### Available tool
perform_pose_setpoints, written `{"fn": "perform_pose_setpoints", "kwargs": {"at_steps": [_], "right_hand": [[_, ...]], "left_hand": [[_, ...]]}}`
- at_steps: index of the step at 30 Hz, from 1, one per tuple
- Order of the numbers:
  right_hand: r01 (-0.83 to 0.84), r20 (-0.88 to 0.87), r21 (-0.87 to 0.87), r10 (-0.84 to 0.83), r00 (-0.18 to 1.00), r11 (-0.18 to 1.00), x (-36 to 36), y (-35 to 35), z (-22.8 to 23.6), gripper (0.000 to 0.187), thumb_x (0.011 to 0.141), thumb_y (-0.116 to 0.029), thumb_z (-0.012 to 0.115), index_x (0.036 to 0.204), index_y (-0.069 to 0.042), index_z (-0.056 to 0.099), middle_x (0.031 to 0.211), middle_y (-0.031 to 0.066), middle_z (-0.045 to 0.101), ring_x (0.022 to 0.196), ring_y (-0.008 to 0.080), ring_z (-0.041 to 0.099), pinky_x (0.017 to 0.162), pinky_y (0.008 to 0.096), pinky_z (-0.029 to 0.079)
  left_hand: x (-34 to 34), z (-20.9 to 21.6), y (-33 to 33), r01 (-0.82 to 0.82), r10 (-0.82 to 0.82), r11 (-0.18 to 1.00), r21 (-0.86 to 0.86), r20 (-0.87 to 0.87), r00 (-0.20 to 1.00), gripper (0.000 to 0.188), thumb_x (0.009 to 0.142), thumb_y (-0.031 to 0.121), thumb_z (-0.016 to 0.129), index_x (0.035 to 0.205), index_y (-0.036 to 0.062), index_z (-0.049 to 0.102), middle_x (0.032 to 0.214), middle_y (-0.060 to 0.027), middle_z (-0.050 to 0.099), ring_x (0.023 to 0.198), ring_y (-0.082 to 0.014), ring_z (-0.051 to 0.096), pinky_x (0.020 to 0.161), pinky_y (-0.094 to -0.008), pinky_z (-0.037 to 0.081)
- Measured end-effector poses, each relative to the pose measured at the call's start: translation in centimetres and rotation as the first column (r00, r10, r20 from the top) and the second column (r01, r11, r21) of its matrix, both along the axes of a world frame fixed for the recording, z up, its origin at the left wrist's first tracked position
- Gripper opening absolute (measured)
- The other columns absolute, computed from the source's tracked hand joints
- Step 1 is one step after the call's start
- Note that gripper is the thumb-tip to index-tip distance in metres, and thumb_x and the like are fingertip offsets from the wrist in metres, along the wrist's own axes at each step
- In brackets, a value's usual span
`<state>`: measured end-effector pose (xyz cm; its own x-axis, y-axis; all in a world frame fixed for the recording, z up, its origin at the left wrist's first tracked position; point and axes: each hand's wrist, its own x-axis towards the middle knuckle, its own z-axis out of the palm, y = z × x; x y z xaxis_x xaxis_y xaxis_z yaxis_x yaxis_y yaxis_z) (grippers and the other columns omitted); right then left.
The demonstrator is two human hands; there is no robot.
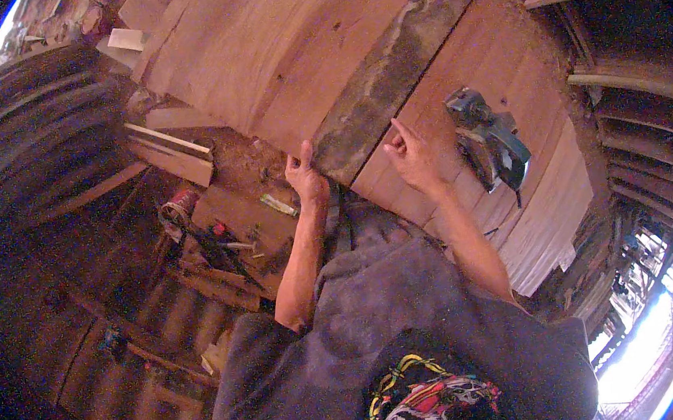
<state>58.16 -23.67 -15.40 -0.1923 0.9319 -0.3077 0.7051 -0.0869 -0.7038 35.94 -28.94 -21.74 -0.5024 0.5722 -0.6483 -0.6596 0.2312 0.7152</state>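
A long, dark, weathered board (388, 75) lies slantwise over the pale planks of a wooden work surface. Beside its near left corner is my left hand (307, 179), with the thumb side up and fingers apart; whether it touches the board is unclear. At the board's right edge hovers my right hand (414, 158), index finger stretched out, the other fingers loosely bent, nothing held. To the right of that hand, an electric hand planer (488, 140) in dark teal and grey rests on the planks.
A broad pale wood sheet (255, 40) spreads left of the board. Lower left, a reddish can (180, 205) and small tools sit on a low wooden surface (252, 218). Offcuts (173, 157) lie nearby. Stacked curved timbers (632, 84) line the right side.
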Motion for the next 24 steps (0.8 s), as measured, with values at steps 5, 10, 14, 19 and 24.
{"fn": "perform_pose_setpoints", "kwargs": {"at_steps": [5, 10, 14, 19, 24], "right_hand": [[0.076, 0.074, -0.108, -0.069, 0.995, 0.991, -0.9, 0.4, 0.3, 0.059, 0.094, -0.027, 0.064, 0.144, -0.002, 0.045, 0.082, 0.0075, 0.06, 0.076, 0.0178, 0.058, 0.072, 0.0326, 0.05], [0.163, 0.025, -0.197, -0.161, 0.987, 0.967, 0.7, -0.7, -2.1, 0.063, 0.095, -0.032, 0.062, 0.147, -0.002, 0.04, 0.089, 0.0109, 0.063, 0.08, 0.0215, 0.061, 0.074, 0.0355, 0.05], [0.245, -0.121, -0.327, -0.297, 0.947, 0.913, -0.3, 0.3, 0.5, 0.063, 0.095, -0.035, 0.06, 0.146, -0.003, 0.042, 0.107, 0.0202, 0.069, 0.094, 0.033, 0.067, 0.087, 0.0421, 0.051], [0.273, -0.215, -0.284, -0.339, 0.916, 0.919, 0.9, -0.3, -1.6, 0.063, 0.096, -0.034, 0.06, 0.147, -0.004, 0.041, 0.106, 0.0135, 0.063, 0.097, 0.0252, 0.06, 0.087, 0.0348, 0.046], [0.261, -0.214, -0.274, -0.323, 0.922, 0.926, 2.4, 0.9, -0.7, 0.063, 0.097, -0.036, 0.06, 0.149, -0.006, 0.04, 0.076, -0.0014, 0.056, 0.061, 0.0079, 0.055, 0.06, 0.0258, 0.047]], "left_hand": [[0.9, 0.2, 0.5, 0.029, -0.029, 1.0, -0.003, -0.094, 0.995, 0.036, 0.086, 0.019, 0.078, 0.108, -0.0028, 0.061, 0.103, -0.007, 0.065, 0.092, -0.0164, 0.061, 0.083, -0.0311, 0.05], [1.9, 2.3, 0.0, 0.126, -0.142, 0.987, -0.102, -0.175, 0.974, 0.03, 0.086, 0.022, 0.078, 0.099, 0.0003, 0.063, 0.095, -0.0049, 0.065, 0.083, -0.0142, 0.06, 0.075, -0.0305, 0.051], [1.6, 3.3, 0.7, 0.16, -0.175, 0.983, -0.089, -0.192, 0.966, 0.03, 0.087, 0.025, 0.078, 0.091, 0.0014, 0.061, 0.091, -0.0055, 0.065, 0.081, -0.0137, 0.06, 0.07, -0.0308, 0.05], [2.4, 2.9, 1.3, 0.103, -0.115, 0.987, -0.126, -0.093, 0.989, 0.04, 0.085, 0.029, 0.079, 0.104, -0.0005, 0.06, 0.094, -0.006, 0.065, 0.08, -0.0165, 0.062, 0.07, -0.0315, 0.051], [3.3, 3.1, 1.1, 0.275, -0.277, 0.949, -0.153, 0.012, 0.961, 0.049, 0.085, 0.029, 0.078, 0.114, -0.0029, 0.056, 0.105, -0.0102, 0.064, 0.085, -0.0209, 0.063, 0.073, -0.0346, 0.052]]}}
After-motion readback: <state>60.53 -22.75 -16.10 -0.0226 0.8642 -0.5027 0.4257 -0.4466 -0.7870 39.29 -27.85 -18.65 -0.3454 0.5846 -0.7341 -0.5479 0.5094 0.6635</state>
